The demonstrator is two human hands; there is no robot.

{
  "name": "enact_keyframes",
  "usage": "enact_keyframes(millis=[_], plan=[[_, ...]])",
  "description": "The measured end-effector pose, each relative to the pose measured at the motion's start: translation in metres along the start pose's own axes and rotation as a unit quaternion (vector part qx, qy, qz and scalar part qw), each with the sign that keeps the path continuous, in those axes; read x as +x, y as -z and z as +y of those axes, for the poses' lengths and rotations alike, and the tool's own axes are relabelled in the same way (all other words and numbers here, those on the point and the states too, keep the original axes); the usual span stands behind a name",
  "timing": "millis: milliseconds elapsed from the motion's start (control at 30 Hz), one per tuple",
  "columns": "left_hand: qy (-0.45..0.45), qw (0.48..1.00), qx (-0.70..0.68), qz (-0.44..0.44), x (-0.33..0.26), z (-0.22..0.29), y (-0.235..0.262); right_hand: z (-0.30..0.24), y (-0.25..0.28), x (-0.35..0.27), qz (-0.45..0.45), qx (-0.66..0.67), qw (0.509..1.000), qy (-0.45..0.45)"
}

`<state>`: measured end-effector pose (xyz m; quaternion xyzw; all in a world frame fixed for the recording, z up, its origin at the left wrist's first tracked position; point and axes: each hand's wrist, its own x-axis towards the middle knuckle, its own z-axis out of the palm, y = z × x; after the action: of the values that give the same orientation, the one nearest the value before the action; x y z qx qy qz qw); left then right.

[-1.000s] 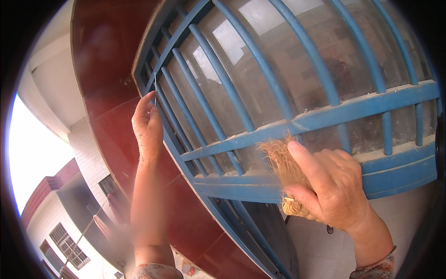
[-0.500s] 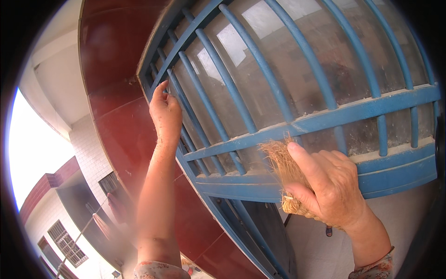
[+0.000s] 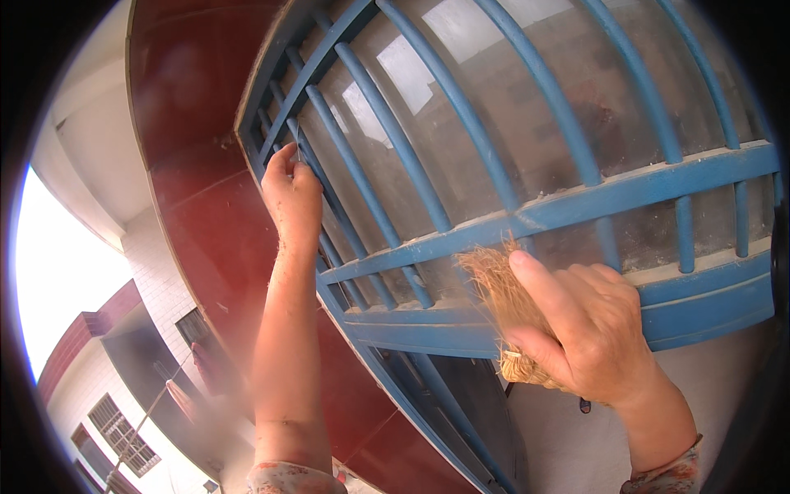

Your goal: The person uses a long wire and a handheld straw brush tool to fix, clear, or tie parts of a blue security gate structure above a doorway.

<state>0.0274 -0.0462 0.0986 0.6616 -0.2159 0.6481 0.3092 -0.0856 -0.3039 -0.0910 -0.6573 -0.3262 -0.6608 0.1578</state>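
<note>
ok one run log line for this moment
left hand: gripping blue metal window bar | right hand: holding straw-coloured fibre brush at dusty blue crossbar

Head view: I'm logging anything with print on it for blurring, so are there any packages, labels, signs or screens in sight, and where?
None in view: no package, label, sign or screen.
What shows instead: a blue metal window grille over dusty glass, a red-brown door frame, a straw hand brush gripped in the right hand, and the left hand on a grille bar.
</note>
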Motion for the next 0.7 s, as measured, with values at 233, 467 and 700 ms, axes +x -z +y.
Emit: enact_keyframes(millis=[233,467,700], plan=[[0.02,0.997,-0.078,-0.021,0.002,0.001,0.0,-0.003,-0.001,-0.005,0.007,0.039,0.999,-0.018],[-0.029,0.998,-0.055,-0.027,-0.009,0.011,-0.002,0.004,-0.016,-0.015,0.1,0.039,0.994,0.004],[0.026,0.999,-0.029,-0.009,0.002,0.013,0.001,0.007,-0.012,-0.019,0.064,0.028,0.997,0.039]])
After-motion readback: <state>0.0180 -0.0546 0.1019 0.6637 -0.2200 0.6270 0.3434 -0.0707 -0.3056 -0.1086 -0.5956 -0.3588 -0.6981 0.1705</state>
